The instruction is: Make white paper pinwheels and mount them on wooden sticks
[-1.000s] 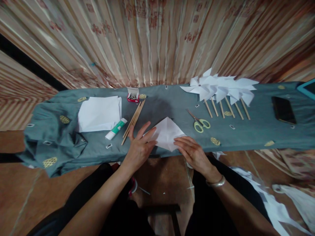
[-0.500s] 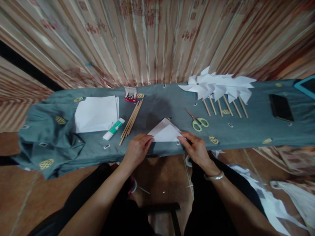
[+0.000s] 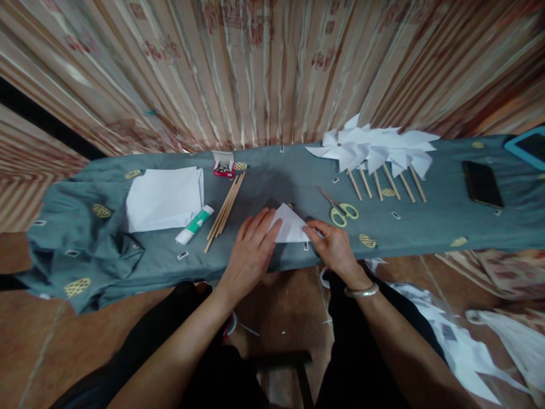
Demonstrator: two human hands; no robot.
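Note:
A white sheet of paper [image 3: 289, 226], folded to a triangle, lies on the cloth in front of me with its peak pointing away. My left hand [image 3: 254, 244] rests flat over its left side, fingers stretched out and hiding that corner. At the right corner, my right hand [image 3: 334, 244] pinches the paper between thumb and fingers. Just beyond my right hand lie scissors [image 3: 343, 213] with green handles, their blades pointing away. Left of my left hand are several thin wooden sticks [image 3: 225, 213] and a white and green glue stick [image 3: 195, 224].
A stack of white paper [image 3: 164, 199] lies at the left, near a small red box [image 3: 223, 165] of metal pins. Paper pinwheels [image 3: 378, 149] on sticks stand back right, then a black phone [image 3: 482, 183]. Paper scraps [image 3: 451, 335] litter the floor. A curtain [image 3: 272, 74] hangs behind the table.
My left hand has let go of the paper's left corner and now lies flat on its left side. My right hand keeps its pinch at the right corner.

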